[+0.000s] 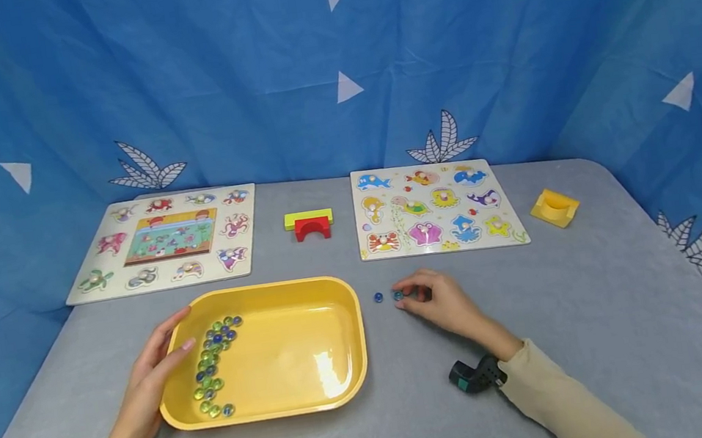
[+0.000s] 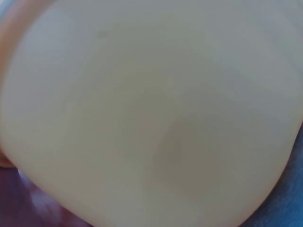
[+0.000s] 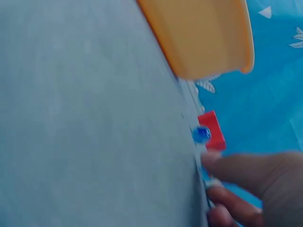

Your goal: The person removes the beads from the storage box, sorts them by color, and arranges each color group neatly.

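Observation:
My left hand (image 1: 149,379) grips the left rim of a yellow plastic tray (image 1: 283,361), thumb over the inside and fingers along the outer wall. Several green and blue glass marbles (image 1: 208,361) lie along the tray's left side. To the right of the tray, my right hand (image 1: 445,303) pinches a blue-green marble (image 1: 397,295) between thumb and forefinger, low over the table. Just left of those fingertips sits a loose dark blue marble (image 1: 378,297), which also shows in the right wrist view. A pale, blurred surface fills most of the left wrist view.
Behind the tray lies a sea-animal peg puzzle (image 1: 240,263); a second puzzle board (image 1: 408,248) is beyond my right hand. Between them are a lime block (image 1: 288,221) and a red arch block (image 1: 313,222). A yellow block (image 1: 552,210) stands far right, before a blue curtain (image 1: 278,73).

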The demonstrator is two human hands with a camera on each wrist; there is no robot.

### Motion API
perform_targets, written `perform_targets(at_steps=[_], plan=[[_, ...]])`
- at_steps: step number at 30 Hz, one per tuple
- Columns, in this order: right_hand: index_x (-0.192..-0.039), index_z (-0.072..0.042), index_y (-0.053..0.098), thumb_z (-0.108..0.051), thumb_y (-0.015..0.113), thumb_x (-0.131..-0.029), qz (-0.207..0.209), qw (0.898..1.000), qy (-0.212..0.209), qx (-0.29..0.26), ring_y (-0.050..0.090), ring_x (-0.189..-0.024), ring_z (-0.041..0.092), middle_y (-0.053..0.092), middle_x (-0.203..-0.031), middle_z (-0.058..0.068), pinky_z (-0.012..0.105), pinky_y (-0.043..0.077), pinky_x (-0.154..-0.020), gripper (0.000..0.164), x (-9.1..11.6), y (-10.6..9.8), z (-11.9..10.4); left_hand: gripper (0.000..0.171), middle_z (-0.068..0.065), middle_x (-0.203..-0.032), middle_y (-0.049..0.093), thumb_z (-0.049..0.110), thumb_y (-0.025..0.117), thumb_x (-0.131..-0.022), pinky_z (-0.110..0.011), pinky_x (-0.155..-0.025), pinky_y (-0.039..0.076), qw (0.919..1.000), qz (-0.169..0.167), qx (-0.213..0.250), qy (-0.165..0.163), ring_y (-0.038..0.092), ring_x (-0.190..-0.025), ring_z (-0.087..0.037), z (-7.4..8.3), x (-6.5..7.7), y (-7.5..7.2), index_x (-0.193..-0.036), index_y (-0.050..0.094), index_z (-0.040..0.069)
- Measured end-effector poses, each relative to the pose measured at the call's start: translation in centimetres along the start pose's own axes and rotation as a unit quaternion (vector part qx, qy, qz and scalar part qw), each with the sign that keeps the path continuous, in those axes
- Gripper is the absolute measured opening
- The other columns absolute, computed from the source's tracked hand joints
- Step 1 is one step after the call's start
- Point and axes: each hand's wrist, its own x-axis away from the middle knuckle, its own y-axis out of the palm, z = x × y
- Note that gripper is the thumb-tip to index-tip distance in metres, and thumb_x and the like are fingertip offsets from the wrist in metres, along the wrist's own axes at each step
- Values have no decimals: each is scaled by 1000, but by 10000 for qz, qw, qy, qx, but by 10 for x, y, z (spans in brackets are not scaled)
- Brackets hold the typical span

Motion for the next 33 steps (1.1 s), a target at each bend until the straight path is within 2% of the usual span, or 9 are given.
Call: perform_targets(at_steps=[6, 11, 15, 19, 21, 23, 26, 29, 33], plan=[[-102, -12, 67, -20, 70, -78, -313, 9966, 233, -723, 53, -73, 11, 66, -93, 3, 22, 44, -62, 25, -7, -22, -12, 50, 9, -151, 13, 30, 44, -94, 4, -85, 23, 10000, -31, 20, 16, 6, -139, -15, 0, 0, 1, -142, 26, 28], [-105, -12, 65, -23, 66, -82, -864, 9834, 210, -1582, 57, -83, 17, 66, -94, 5, 27, 48, -73, 26, -27, -38, -52, 50, 8, -151, 14, 30, 44, -94, 2, -83, 29, 10000, -13, 25, -16, 15, -135, -13, -1, -1, 0, -141, 27, 28], [-106, -14, 65, -23, 66, -82, -1324, 9724, -237, -1907, 58, -81, 15, 65, -91, 3, 27, 50, -74, 25, -47, -32, -89, 50, 9, -151, 14, 30, 44, -94, 3, -85, 27, 10000, -21, 35, -1, 11, -137, -14, 0, -1, -1, -141, 27, 28], [-109, -11, 64, -19, 65, -83, -2019, 9561, -828, -1957, 59, -81, 11, 67, -93, 4, 24, 50, -74, 28, -65, -13, -128, 50, 10, -151, 14, 30, 43, -94, 4, -86, 23, 10000, -25, 65, 16, 6, -139, -14, 1, 1, -1, -142, 27, 28], [-112, -10, 63, -19, 65, -83, -2402, 9462, -1046, -1898, 59, -81, 9, 68, -93, 4, 22, 49, -74, 30, -74, 1, -143, 50, 9, -151, 15, 30, 43, -94, 3, -86, 24, 10000, -40, 84, 24, 8, -138, -14, 2, 2, -1, -142, 27, 27], [-114, -10, 62, -20, 66, -82, -2792, 9370, -1118, -1777, 60, -81, 8, 68, -92, 3, 19, 49, -74, 34, -81, 18, -155, 50, 9, -151, 14, 30, 44, -94, 3, -86, 26, 9999, -73, 95, 36, 10, -137, -12, 2, 2, -1, -142, 26, 27], [-117, -11, 60, -21, 66, -81, -3251, 9284, -1108, -1422, 60, -77, 7, 68, -89, -1, 15, 47, -69, 37, -88, 46, -167, 50, 8, -151, 15, 28, 44, -94, 1, -84, 30, 9998, -113, 178, 61, 17, -132, -6, 1, 2, -1, -142, 27, 26], [-117, -12, 60, -24, 67, -81, -3502, 9267, -1059, -863, 56, -67, 3, 66, -84, -7, 13, 44, -60, 38, -89, 73, -177, 50, 6, -151, 16, 26, 45, -94, 0, -82, 33, 9996, -120, 232, 110, 24, -124, 1, 0, 2, -1, -141, 28, 25], [-111, -15, 63, -26, 68, -80, -3411, 9349, -963, -166, 53, -59, -1, 63, -76, -11, 12, 41, -55, 34, -86, 100, -184, 50, 5, -151, 16, 26, 45, -94, 0, -81, 35, 9997, -126, 168, 159, 26, -121, 3, 0, 1, 0, -141, 28, 25]])
